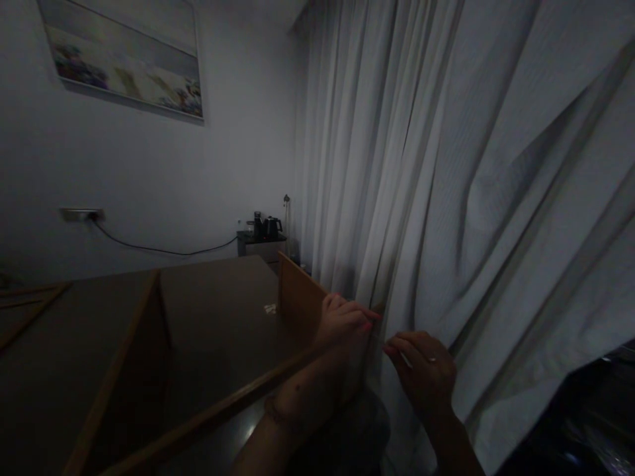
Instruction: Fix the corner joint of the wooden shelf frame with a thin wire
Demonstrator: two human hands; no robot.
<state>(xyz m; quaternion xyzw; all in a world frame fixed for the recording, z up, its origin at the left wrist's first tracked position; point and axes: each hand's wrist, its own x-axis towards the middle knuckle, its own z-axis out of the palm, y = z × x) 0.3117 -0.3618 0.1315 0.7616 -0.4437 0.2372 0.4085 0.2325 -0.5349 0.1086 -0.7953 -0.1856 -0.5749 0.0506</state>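
Note:
My left hand (344, 317) is closed at the corner of a brown wooden furniture frame, its fingertips over the end where a side panel (300, 291) meets a long rail (238, 396). Just right of that corner, my right hand (424, 367) is held in a pinch, thumb against the fingers, with a ring on one finger. A faint thin shape runs between the fingertips of both hands. It is too dark and small to name. Another upright wooden panel (124, 357) of the frame stands on the left.
Under the frame is a dark table (213, 284), with several small pale pieces (270, 309) on it. A long pale curtain (476, 198) hangs close to my right hand. At the back, a small cabinet (262, 250) carries a black kettle (272, 227). A cable (163, 251) crosses the wall.

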